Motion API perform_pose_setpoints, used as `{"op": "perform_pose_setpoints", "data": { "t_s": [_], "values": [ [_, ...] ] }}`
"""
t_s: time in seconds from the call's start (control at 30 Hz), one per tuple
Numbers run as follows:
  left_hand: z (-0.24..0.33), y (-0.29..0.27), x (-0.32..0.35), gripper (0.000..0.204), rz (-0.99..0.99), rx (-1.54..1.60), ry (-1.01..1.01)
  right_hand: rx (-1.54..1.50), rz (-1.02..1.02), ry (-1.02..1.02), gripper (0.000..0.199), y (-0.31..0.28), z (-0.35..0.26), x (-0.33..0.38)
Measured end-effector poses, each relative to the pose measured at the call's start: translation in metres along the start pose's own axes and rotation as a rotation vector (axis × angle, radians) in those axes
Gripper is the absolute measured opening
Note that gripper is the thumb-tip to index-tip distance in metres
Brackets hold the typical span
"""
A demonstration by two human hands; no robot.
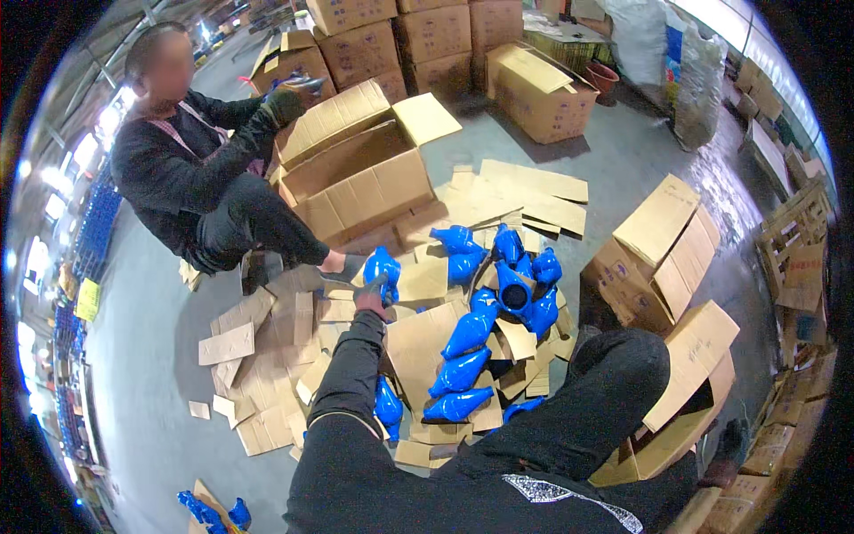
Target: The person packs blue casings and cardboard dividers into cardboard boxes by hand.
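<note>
My left hand [372, 301], in a dark, reddish glove, reaches forward and is closed on a glossy blue bulb-shaped casing [382, 267], held upright near the other person's foot. To its right, several similar blue casings [466, 331] lie in a row and a heap on cardboard; one casing [514, 290] shows a dark round opening. Another casing [389, 405] rests beside my left forearm. Far to the right, a dim gloved shape beside an open carton appears to be my right hand [722, 456]; its fingers cannot be made out.
Flat cardboard pieces [267, 374] cover the floor. Opposite me at the left sits another person [191, 169], holding something greyish, behind an open carton [365, 191]. More open cartons [654, 254] stand by my right knee, and stacked cartons [436, 44] at the back. Blue scraps [209, 512] lie lower left.
</note>
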State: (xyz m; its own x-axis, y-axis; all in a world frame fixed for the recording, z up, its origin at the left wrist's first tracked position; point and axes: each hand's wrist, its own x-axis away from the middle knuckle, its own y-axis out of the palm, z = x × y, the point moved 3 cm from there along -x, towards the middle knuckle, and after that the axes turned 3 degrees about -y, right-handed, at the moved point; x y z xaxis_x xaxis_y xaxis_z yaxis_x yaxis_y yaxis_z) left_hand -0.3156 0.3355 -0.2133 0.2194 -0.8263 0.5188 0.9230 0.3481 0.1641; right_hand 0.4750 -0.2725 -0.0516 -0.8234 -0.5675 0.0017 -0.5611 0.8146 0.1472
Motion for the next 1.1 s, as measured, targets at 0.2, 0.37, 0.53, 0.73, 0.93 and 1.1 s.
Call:
{"op": "perform_pose_setpoints", "data": {
  "t_s": [0.2,0.37,0.53,0.73,0.93,1.1],
  "values": [
    [0.029,-0.017,-0.005,0.025,-0.094,-0.154,0.1,0.814,-0.11,-0.158,0.04,0.053,0.036,0.002],
    [0.038,0.013,-0.036,0.035,-0.146,-1.116,0.349,0.192,-0.078,0.003,0.02,0.085,0.069,-0.004],
    [-0.015,0.068,-0.058,0.044,-0.293,-1.597,0.349,0.469,-0.065,0.074,0.013,0.133,0.031,0.042],
    [-0.087,0.028,-0.149,0.051,0.435,-1.472,0.597,0.724,-0.188,0.267,0.038,0.056,0.079,0.034],
    [-0.086,0.05,-0.11,0.041,-0.349,-2.06,0.608,0.329,0.233,0.322,0.037,0.133,0.028,0.075],
    [-0.037,0.027,-0.055,0.037,-0.63,-1.75,0.755,0.576,-0.123,-0.114,0.022,0.182,0.04,0.044]
  ]
}}
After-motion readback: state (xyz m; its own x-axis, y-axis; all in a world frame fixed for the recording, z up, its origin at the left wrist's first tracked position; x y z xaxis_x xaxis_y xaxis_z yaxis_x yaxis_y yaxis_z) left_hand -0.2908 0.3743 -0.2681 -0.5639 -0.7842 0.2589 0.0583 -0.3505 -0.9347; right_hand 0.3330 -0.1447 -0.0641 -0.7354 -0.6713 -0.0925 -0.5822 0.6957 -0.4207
